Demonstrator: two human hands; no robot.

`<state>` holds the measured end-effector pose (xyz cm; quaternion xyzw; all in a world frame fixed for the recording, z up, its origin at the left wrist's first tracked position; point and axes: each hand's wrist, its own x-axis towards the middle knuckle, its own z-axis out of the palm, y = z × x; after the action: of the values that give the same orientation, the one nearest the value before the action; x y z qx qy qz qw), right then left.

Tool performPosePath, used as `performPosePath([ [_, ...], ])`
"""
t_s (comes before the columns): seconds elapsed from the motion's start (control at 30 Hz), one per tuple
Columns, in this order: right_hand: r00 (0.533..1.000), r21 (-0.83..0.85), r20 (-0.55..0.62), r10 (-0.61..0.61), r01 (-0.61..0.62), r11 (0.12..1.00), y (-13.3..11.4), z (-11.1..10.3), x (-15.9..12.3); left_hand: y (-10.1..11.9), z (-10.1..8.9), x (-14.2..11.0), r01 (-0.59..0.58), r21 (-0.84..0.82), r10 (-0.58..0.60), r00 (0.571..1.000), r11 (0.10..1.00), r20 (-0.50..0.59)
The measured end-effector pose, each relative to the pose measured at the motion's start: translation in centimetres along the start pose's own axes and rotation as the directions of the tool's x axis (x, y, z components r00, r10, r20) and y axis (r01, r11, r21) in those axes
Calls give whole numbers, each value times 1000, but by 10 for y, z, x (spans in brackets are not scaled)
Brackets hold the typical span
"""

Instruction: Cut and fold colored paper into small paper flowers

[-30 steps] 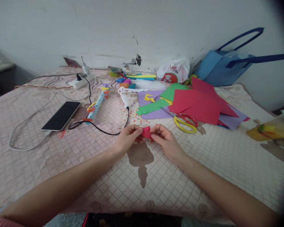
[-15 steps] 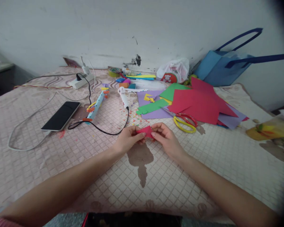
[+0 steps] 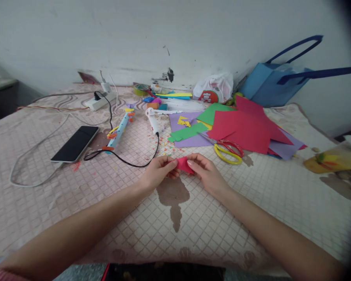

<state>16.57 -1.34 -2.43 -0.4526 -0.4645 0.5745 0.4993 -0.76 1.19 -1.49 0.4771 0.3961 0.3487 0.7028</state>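
So my left hand [image 3: 163,168] has the red paper [image 3: 185,165] pinched pretty much closed, thumb on top, and my right hand [image 3: 201,168] has the other end pinched the same way. Paper's right between them, over the bench [image 3: 222,230]. Scissors [image 3: 227,151] are lying just beyond my right hand, glue gun [image 3: 153,121] past my left.

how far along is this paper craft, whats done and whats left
Looks done: the light-blue strip carries orange pieces. In hand: a small red paper piece, held between the left hand and right hand. Left: that piece is not on the strip; large red sheets lie by the scissors, but whether more pieces are needed cannot be told.
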Motion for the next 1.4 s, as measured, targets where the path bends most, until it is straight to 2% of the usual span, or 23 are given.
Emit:
performPosePath([
  [0.17, 999, 25, 27, 18, -18, 1000, 0, -1, 1, 2, 1, -1, 2, 26, -2, 1000, 1000, 5],
  [0.33, 998, -26, 57, -12, 13, 1000, 1, -2, 1, 0, 0, 1, 13, -4, -13, 1000, 1000, 5],
  [0.5, 999, -31, 35, -27, 28, 999, 0, -2, 1, 0, 0, 3, 33, -50, -33, 999, 998, 6],
  [0.83, 998, -26, 52, -30, 31, 999, 1, -2, 1, 2, -1, 1, -27, 21, 28, 999, 999, -34],
  [1.07, 1000, -20, -17, -15, 15, 1000, 0, -1, 1, 3, -1, 1, 3, 6, -3, 999, 1000, -36],
  [1.27, 997, -50, 77, 7, -4, 999, -3, -1, -1, 5, 0, -1, -7, 20, 8, 999, 1000, -43],
  [1.4, 995, -88, 97, 11, -2, 996, -2, -1, -1, 6, 1, -2, -31, 72, 34, 999, 997, -38],
])
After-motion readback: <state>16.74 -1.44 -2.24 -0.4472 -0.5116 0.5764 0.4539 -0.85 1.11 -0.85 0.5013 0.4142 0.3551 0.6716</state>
